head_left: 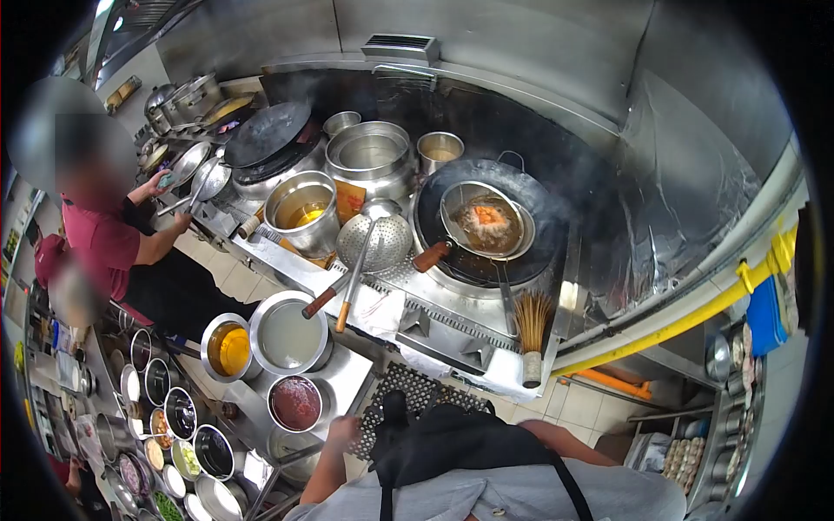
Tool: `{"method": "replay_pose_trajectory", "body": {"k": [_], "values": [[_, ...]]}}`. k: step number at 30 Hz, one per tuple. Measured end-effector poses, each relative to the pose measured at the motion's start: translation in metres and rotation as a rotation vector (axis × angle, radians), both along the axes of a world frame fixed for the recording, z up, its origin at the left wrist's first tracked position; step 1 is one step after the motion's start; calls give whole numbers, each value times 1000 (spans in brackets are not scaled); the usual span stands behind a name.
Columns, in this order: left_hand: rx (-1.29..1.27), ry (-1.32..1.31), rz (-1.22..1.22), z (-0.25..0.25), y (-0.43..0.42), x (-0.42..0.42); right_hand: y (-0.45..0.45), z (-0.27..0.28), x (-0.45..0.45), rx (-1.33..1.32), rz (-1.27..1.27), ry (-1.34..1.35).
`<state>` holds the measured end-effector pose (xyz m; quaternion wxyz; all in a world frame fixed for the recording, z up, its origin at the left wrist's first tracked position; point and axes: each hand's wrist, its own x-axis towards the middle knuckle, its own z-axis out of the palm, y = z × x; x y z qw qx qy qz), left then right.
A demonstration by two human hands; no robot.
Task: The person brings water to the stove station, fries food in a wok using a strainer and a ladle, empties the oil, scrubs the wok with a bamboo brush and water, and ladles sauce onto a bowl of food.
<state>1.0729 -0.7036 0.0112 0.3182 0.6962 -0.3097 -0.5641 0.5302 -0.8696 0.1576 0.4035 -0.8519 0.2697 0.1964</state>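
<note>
My left hand hangs low beside the cart, near a steel pot of dark red liquid. Its fingers are too small and blurred to read, and no held item shows. My right forearm is beside my black apron, with the hand itself hidden. Ahead of me, a wok of hot oil stands on the burner. A wooden-handled strainer rests in it, with an orange-and-white piece of food bubbling inside. Left of the wok lie a perforated skimmer and a ladle.
A bamboo brush stands at the stove's right front. Pots of yellow oil and cloudy liquid sit on the cart. At left, another person in a red shirt holds a ladle over the stove. A yellow pipe runs along the right.
</note>
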Motion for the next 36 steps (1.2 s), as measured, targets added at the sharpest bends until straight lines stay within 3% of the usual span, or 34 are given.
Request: {"method": "replay_pose_trajectory", "body": {"k": [1, 2, 3, 4, 5, 7, 8, 11, 14, 16, 19, 21, 23, 24, 26, 29, 31, 33, 36], "values": [[160, 289, 451, 67, -31, -13, -16, 33, 47, -18, 10, 182], [124, 277, 526, 122, -59, -21, -29, 126, 110, -55, -173, 196], [90, 264, 597, 151, -81, -20, -48, 158, 152, -72, -129, 183], [-21, 279, 596, 139, -100, -5, -60, 199, 194, -149, -138, 119], [-130, 300, 595, 126, -117, 6, -76, 183, 216, -227, -164, -150], [-146, 300, 621, 143, -148, 21, -92, 222, 277, -147, -325, -348], [-138, 312, 617, 143, -158, 30, -100, 211, 299, -92, -375, -446], [-79, 273, 505, 141, -173, 48, -100, 190, 350, 52, -289, -343], [-57, 508, 532, 161, -170, 58, -89, 176, 393, 243, -305, -233], [-123, 617, 568, 154, -177, 63, -85, 166, 419, 736, -692, -150], [-270, 841, 666, 165, -195, 57, -101, 149, 460, 506, -843, -309], [-373, 1062, 531, 168, -205, 62, -122, 170, 483, 330, -841, -302], [-361, 963, 549, 214, -211, 50, -155, 102, 515, -235, -1005, -415], [-406, 1000, 522, 239, -214, 41, -170, 102, 524, -240, -1032, -431], [-433, 1037, 459, 269, -217, 29, -204, 117, 526, 426, -1420, -405], [-447, 941, 348, 274, -225, 18, -203, 150, 504, 277, -1474, -515], [-300, 791, 295, 261, -233, 12, -197, 165, 475, 325, -1458, -500], [-252, 757, 258, 260, -245, -1, -180, 190, 439, 358, -1350, -732], [-246, 731, 94, 269, -271, -21, -159, 239, 380, 478, -1308, -873]]}}
